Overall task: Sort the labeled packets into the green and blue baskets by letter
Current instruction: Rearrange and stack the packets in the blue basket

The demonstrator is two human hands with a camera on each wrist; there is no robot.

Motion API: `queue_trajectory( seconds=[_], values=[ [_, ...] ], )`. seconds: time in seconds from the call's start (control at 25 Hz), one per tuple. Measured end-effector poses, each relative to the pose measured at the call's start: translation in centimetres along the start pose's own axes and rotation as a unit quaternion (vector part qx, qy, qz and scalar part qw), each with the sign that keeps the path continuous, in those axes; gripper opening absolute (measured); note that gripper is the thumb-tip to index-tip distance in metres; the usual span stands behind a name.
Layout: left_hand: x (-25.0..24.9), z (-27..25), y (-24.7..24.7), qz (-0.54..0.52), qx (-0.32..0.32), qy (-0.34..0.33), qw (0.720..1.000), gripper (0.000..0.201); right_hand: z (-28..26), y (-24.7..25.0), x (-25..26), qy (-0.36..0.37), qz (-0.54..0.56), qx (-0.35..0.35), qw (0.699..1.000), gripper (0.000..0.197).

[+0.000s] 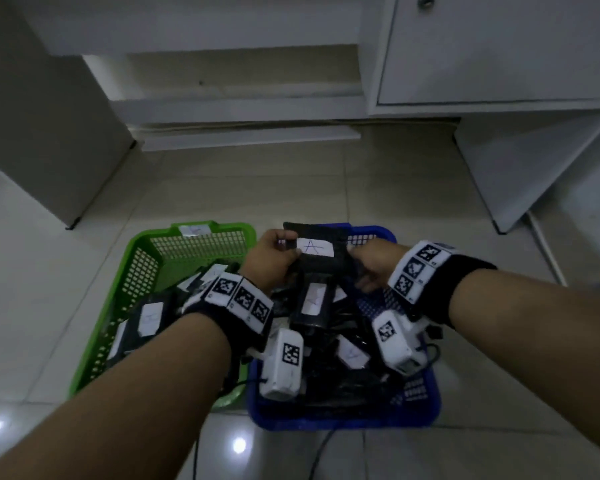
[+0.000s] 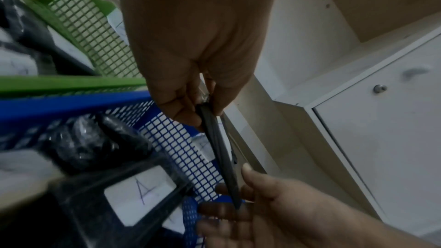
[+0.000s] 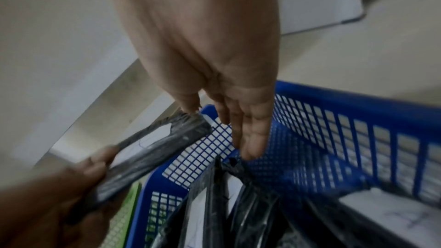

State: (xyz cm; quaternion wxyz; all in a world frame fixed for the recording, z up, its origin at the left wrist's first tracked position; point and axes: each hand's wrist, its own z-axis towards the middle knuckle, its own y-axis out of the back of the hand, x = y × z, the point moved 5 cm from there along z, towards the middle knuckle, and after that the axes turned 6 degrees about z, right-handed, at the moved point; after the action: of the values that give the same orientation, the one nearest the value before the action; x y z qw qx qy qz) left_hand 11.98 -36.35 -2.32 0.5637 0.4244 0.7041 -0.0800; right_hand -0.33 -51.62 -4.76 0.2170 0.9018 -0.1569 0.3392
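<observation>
A flat black packet [image 1: 326, 263] with a white label marked "A" [image 1: 314, 247] is held above the far end of the blue basket [image 1: 343, 419]. My left hand [image 1: 284, 249] pinches its left end and my right hand [image 1: 355, 254] pinches its right end. The left wrist view shows the packet [image 2: 222, 154] edge-on between both hands. In the right wrist view my thumb meets the packet's [image 3: 155, 148] corner, the other fingers pointing down. The green basket [image 1: 146, 237] sits left of the blue one. Both baskets hold several black labeled packets [image 1: 314, 299].
The baskets stand side by side on a pale tiled floor [image 1: 257, 188]. White cabinets [image 1: 499, 50] rise ahead and to the right, a grey cabinet side [image 1: 49, 133] to the left. A paper label [image 1: 194, 230] sticks to the green basket's far rim. Black cables [image 1: 319, 452] trail near me.
</observation>
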Motion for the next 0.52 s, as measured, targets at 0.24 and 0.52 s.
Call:
queue_trajectory(
  seconds=[0.24,0.52],
  values=[
    [0.3,2.1,-4.0,0.252,0.042,-0.092,0.962,0.019,1.7,2.6,-1.7,0.073,0.166,-0.079,0.980,0.010],
    [2.8,3.9,-6.4,0.498,0.184,-0.237,0.813,0.063,-0.6,4.7,-0.6,0.209,-0.061,-0.310,0.925,0.020]
  ],
)
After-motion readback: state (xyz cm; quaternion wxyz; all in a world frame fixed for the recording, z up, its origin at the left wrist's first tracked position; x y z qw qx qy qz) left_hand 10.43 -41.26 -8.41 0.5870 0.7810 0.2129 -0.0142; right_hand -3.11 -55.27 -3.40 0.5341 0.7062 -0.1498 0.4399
